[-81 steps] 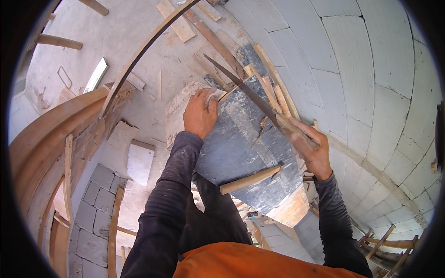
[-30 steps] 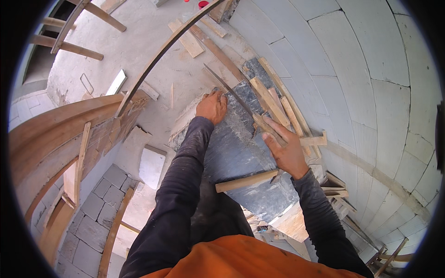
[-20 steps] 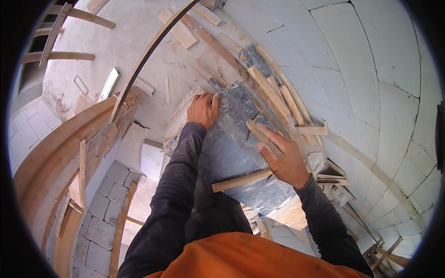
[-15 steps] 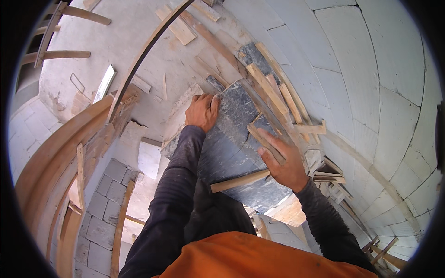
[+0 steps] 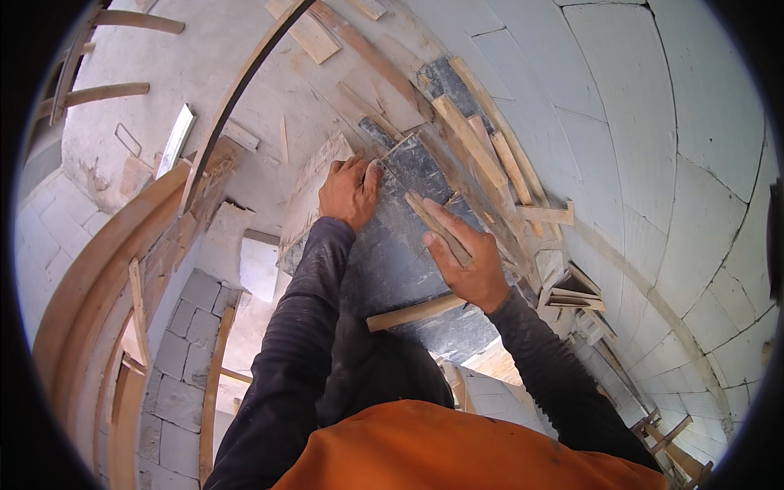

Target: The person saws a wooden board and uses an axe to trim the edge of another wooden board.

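Note:
A scuffed dark-faced board [image 5: 384, 253] lies in front of me, its surface scratched and dusty. My left hand [image 5: 349, 194] is closed at its far left part, fingers curled and pressed together; what they hold, if anything, is hidden. Between the thumb and fingers of my right hand [image 5: 472, 260] is a short flat strip of wood [image 5: 439, 229], slanting over the dark board. The strip's far end is close to my left hand. A pale wooden batten [image 5: 415, 312] lies across the near part of the board.
Loose timber pieces [image 5: 469, 143] lie beyond the board, along a pale block wall [image 5: 637, 163] on the right. A long curved wooden beam [image 5: 106, 269] runs down the left side. Offcuts [image 5: 314, 37] and a metal-looking strip [image 5: 175, 140] lie on the dusty floor.
My right hand has moved left and slightly up with the wood strip, nearer my left hand. My left hand stays at about the same part of the board.

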The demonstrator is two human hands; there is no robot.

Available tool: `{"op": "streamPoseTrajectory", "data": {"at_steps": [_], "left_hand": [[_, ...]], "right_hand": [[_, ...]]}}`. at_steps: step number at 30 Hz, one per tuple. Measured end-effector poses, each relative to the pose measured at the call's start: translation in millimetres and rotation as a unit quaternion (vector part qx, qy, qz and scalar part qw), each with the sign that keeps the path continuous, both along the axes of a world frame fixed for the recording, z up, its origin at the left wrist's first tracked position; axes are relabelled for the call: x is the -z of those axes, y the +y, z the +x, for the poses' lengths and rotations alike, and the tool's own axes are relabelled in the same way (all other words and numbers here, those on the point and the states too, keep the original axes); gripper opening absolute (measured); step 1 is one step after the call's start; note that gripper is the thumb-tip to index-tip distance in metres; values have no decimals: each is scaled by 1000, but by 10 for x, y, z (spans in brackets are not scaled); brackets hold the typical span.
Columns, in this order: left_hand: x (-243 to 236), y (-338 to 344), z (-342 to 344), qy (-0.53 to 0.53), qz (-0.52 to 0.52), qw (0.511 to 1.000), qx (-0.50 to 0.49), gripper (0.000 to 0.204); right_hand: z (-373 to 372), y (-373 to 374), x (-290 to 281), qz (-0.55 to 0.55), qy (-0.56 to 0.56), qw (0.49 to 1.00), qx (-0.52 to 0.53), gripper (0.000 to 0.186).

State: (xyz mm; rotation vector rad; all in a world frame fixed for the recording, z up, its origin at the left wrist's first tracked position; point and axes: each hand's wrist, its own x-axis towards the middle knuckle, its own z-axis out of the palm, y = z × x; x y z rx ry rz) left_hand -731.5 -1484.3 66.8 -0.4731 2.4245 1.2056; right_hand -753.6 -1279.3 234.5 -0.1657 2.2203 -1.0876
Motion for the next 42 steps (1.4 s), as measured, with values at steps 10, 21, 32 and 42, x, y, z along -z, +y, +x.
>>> {"op": "streamPoseTrajectory", "data": {"at_steps": [10, 21, 32, 42], "left_hand": [[15, 10, 11, 21, 10, 1000, -16, 41], [-48, -23, 15, -13, 0, 1000, 6, 43], [64, -61, 127, 11, -1, 999, 32, 38], [80, 13, 96, 16, 27, 999, 37, 35]], "right_hand": [[167, 386, -776, 32, 6, 999, 11, 47], [114, 248, -956, 47, -13, 999, -16, 43], [4, 111, -1000, 51, -49, 997, 22, 46], [-356, -376, -15, 80, 10, 996, -47, 46]]}}
